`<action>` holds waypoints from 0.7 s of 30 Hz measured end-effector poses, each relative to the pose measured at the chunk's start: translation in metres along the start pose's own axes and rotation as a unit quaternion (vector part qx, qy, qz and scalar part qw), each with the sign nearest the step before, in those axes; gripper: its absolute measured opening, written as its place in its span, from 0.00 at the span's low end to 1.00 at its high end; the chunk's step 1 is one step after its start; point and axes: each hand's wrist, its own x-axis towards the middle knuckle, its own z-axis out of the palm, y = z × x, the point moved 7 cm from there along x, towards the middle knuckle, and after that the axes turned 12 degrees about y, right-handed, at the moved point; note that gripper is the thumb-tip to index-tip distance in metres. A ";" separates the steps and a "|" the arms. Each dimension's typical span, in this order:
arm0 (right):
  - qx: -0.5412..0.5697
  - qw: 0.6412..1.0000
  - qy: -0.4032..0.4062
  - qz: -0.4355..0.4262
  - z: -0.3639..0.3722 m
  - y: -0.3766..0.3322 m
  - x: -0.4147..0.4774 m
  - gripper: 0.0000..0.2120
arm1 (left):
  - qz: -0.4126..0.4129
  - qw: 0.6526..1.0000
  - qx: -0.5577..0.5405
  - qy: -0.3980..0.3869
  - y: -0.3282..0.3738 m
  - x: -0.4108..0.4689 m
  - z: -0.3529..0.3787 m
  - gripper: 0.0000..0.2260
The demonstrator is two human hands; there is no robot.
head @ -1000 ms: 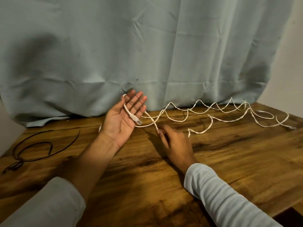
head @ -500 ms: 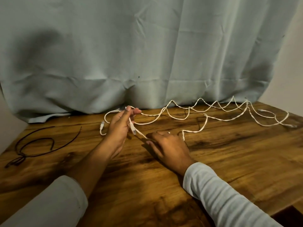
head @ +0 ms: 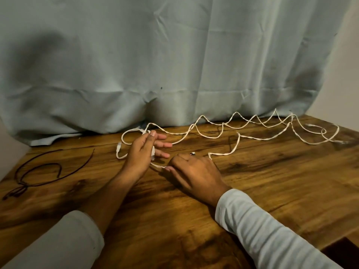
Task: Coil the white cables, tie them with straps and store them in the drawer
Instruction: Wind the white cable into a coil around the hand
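I see a thin, twisted white cable (head: pixel 237 141) lying in loose zigzags along the back of the wooden surface (head: pixel 272 191), from the centre to the far right. The left hand (head: pixel 142 154) has its fingers straight and apart, with the thumb seemingly pinning a loop of cable. The right hand (head: pixel 196 173), fingers curled, pinches the cable just beside it.

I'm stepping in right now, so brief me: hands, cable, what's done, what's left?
Left hand: fingers straight, thumb pins the white cable, one loop round it.
Right hand: pinches the cable just beside the left.
Most of the cable lies zigzagged along the table by the curtain; a dark cord lies far left.
Done: first wrap started. Left: coil, tie, store; no drawer in view.
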 end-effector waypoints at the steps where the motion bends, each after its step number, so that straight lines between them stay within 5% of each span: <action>1: -0.001 1.000 0.007 0.001 -0.001 0.000 0.000 0.12 | 0.009 1.000 0.013 0.002 0.000 0.000 -0.002 0.19; 14: 0.032 0.995 0.085 0.041 -0.019 0.013 0.002 0.10 | 0.029 0.972 0.146 -0.183 -0.007 -0.022 0.028 0.19; 21: 0.049 0.983 0.140 0.112 -0.026 0.044 -0.002 0.10 | -0.098 0.967 0.002 -0.234 -0.009 -0.030 0.043 0.23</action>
